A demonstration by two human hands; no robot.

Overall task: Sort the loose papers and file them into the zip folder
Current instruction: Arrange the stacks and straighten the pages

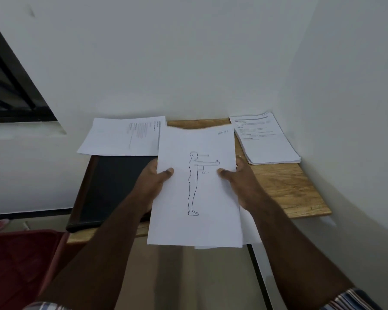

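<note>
I hold a small stack of white papers [196,198] upright over the table; the top sheet shows an outline drawing of a standing figure with arms stretched forward and "90°". My left hand [154,182] grips the stack's left edge, thumb on the front. My right hand [240,182] grips the right edge the same way. The black zip folder [108,186] lies flat on the table's left side, below my left hand. A printed sheet pile [123,136] rests on the folder's far end. Another pile of printed papers [266,139] sits at the table's far right corner.
The wooden table [296,193] stands in a corner of white walls. A dark window [11,90] is at the left. A red cushion or seat [20,265] lies at the lower left by the floor.
</note>
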